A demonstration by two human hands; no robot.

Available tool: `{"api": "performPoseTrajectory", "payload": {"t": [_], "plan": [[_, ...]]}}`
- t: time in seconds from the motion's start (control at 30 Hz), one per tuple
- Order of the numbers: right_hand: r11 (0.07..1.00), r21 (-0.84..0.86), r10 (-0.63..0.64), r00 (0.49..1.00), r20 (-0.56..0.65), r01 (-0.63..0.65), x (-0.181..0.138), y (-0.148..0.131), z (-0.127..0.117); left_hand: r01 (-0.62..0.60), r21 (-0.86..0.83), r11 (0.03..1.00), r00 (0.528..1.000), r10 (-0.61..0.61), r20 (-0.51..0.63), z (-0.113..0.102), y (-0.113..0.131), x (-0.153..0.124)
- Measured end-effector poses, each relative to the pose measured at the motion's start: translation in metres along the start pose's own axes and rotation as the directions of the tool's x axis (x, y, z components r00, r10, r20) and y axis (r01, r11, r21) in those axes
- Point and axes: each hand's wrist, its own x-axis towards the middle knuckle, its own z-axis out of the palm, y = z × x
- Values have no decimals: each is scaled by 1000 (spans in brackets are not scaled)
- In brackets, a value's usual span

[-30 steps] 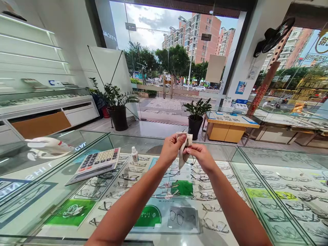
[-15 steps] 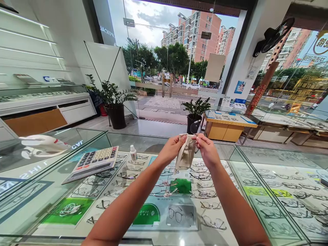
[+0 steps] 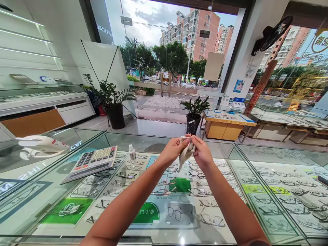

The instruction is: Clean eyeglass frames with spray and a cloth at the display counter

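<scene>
Above the glass showcase, my left hand [image 3: 174, 150] is closed, pinching a beige cloth [image 3: 183, 158] between thumb and fingers. The cloth hangs crumpled below the fingertips. Touching it from the other side, my right hand [image 3: 203, 152] is closed on a thin-rimmed pair of eyeglasses [image 3: 190, 127]. One lens with a small white tag sticks up above the fingers; the rest of the pair is mostly hidden by hands and cloth. Both thumbs meet at the top of the cloth.
On the showcase glass [image 3: 164, 235] stand a small white bottle [image 3: 132, 152] and a calculator [image 3: 93, 162]. A white object [image 3: 42, 146] lies at the left. Rows of eyeglasses [image 3: 212, 219] lie under the glass. Potted plants [image 3: 114, 114] stand beyond, by the glass doors.
My right hand has moved left and in against my left hand. The cloth, earlier hanging spread between the hands, is now bunched up around the eyeglasses.
</scene>
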Motion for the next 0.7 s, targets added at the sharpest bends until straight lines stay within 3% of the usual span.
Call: {"api": "performPoseTrajectory", "payload": {"t": [0.1, 0.3, 0.4, 0.53, 0.7], "plan": [[1000, -18, 11, 1000, 6, -11, -1, -2, 0, 9, -31, 999, 999, -10, -35, 1, 0, -1], [998, -39, -55, 998, -16, 54, -2, -13, -4, -34, 61, 998, 998, 30, 63, 0, -1, -2], [995, -72, -62, 998, -8, 62, -3, -15, -1, -118, 149, 982, 993, 118, 10, 2, -5, -1], [992, -88, -87, 995, 43, 90, -5, -11, 2, -134, 226, 965, 986, 152, -63, 3, -5, -2], [968, -152, -207, 978, -32, 200, -2, -9, -3, -189, 294, 937, 981, 165, 107, -4, 4, -3]]}}
